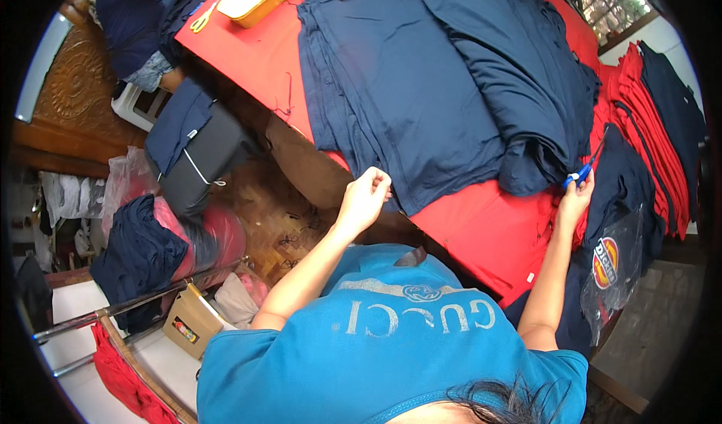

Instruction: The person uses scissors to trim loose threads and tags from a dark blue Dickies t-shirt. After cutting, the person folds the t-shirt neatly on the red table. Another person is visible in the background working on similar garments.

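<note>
Yellow scissors (201,22) sat just beside a yellow box (259,6), both on the red worktop (244,59). Left hand (366,194) was curled closed at the navy cloth's (414,85) near edge, couldn't tell if it pinched anything. The cloth lay spread across the worktop. Right hand (576,197) gripped blue scissors (577,176) near the cloth's right end, blades pointing away, and red cloth (645,115) was piled further right.

Landmark: wide, layered navy cloth pile (421,85). Left of it, a bare strip of red-covered worktop (241,63) is passable; a yellow, pale-topped rectangular box (256,1) and yellow-handled scissors (200,23) obstruct its far end. Near side of pile: bare red band. Its near-right corner: right hand (577,197) gripping blue-handled scissors (579,174). Right of pile: stacked red and navy garments (650,138) bar sideways passage.
</note>
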{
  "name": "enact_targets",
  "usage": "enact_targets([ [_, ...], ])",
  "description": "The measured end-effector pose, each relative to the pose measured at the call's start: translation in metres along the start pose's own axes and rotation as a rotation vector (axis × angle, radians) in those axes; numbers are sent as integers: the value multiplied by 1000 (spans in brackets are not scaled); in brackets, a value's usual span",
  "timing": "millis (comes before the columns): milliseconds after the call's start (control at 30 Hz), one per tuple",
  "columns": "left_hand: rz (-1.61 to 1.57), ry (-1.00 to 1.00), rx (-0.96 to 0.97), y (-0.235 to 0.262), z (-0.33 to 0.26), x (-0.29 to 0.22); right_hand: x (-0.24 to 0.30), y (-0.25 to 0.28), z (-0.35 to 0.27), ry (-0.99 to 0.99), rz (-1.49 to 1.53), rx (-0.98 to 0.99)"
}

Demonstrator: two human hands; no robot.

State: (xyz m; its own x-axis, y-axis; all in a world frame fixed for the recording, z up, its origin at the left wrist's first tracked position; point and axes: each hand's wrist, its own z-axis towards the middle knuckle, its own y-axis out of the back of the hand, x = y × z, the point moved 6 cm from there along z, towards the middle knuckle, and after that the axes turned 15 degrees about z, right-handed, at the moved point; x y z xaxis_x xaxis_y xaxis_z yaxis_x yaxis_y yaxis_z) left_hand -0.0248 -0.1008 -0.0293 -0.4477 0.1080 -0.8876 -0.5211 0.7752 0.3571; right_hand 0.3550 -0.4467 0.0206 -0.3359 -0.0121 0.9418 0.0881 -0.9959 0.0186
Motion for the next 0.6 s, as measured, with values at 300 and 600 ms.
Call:
enact_targets([
  [300, 162, 35, -66, -6, -5, -21, 78, -153, -215, -501, 226, 600],
  [600, -938, 131, 98, -23, -9, -25, 87, -174, -253, -560, 274, 726],
])
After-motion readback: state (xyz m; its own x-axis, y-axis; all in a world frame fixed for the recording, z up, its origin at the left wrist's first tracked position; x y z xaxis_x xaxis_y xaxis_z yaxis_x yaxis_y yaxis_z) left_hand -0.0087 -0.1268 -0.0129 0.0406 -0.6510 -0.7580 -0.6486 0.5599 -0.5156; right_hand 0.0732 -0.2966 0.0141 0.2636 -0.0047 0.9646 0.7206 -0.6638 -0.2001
